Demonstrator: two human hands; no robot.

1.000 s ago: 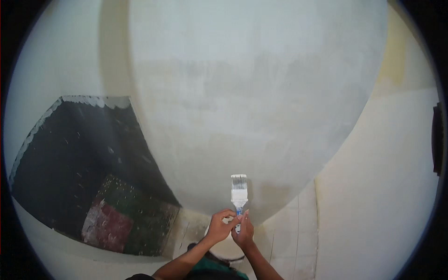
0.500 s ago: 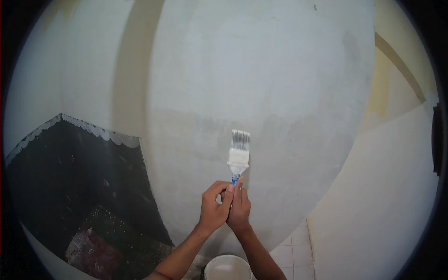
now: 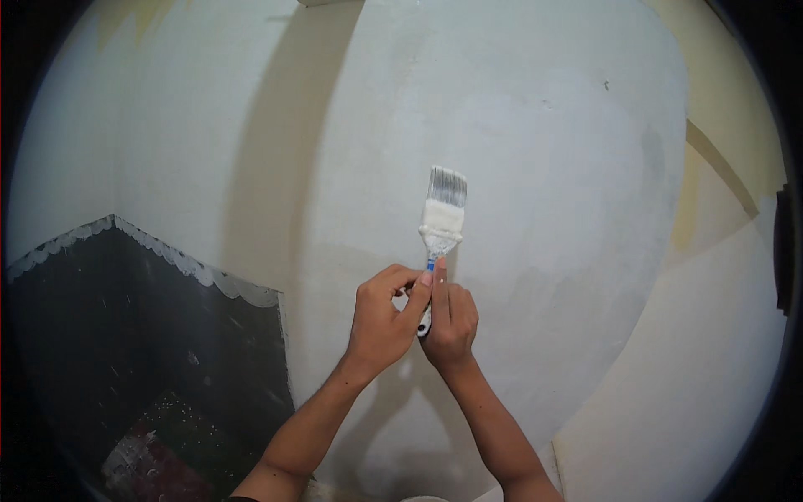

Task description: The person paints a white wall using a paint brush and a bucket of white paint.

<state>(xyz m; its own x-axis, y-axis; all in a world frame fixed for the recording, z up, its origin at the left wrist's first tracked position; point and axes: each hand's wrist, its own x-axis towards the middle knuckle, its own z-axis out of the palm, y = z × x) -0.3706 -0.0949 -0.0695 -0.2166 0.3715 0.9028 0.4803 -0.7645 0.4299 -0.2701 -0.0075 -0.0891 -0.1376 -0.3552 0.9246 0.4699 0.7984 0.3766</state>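
Note:
A paintbrush [image 3: 443,217] points upward in front of the wall, its ferrule and the base of its bristles coated in white paint, the bristle tips streaked grey and white. Its handle has a blue band near the ferrule and a white end with a hole. My left hand [image 3: 386,316] pinches the handle from the left, thumb along it. On the other side my right hand [image 3: 452,325] is closed round the handle, with one finger stretched up along it. Whether the bristles touch the wall I cannot tell.
The pale wall [image 3: 519,251] ahead carries greyish, uneven patches. At the left a dark panel [image 3: 167,326] has a scalloped white upper edge. A reddish, paint-smeared patch [image 3: 167,473] shows at lower left. The rim of a white bucket [image 3: 422,499] peeks in at the bottom edge.
Both hands have risen with the paintbrush, higher up the wall. The view has shifted upward, so the bucket has mostly dropped out of the bottom edge.

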